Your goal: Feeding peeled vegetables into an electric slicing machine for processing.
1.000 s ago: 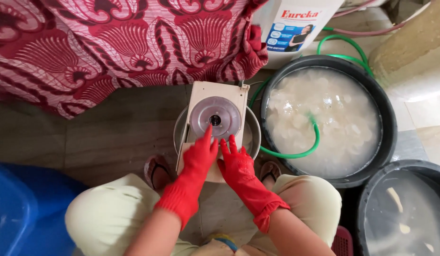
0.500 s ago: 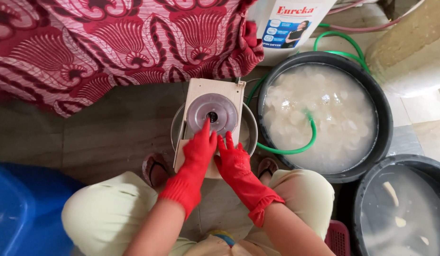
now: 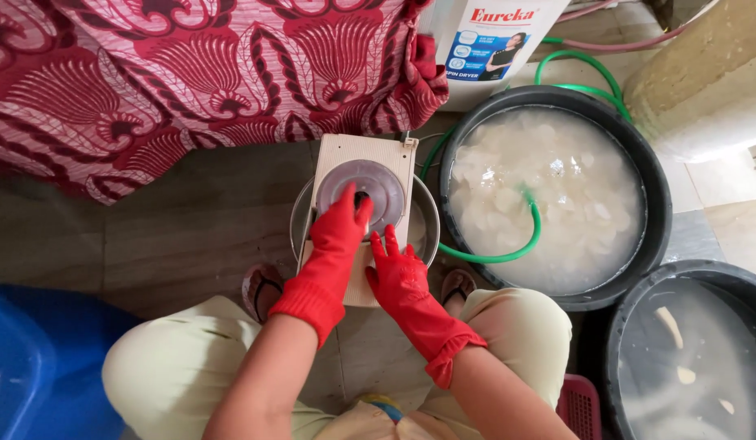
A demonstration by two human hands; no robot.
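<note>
Both my hands wear red rubber gloves. A beige slicer board (image 3: 376, 151) with a round metal disc (image 3: 386, 189) lies across a steel bowl (image 3: 427, 213) on the floor in front of me. My left hand (image 3: 337, 235) rests flat on the disc, its fingertips over the disc's dark centre. My right hand (image 3: 399, 267) lies on the near right part of the board, fingers spread and pressing on it. Whether anything sits under my left palm is hidden.
A large black tub (image 3: 660, 204) of pale slices in cloudy water stands at right, with a green hose (image 3: 508, 254) looping into it. Another black tub (image 3: 689, 358) is at lower right. A red patterned cloth (image 3: 190, 73), a blue container (image 3: 27, 367) and a white appliance (image 3: 492, 41) surround me.
My left hand has slid forward up the board onto the disc's centre. My right hand has stayed at the near end of the board.
</note>
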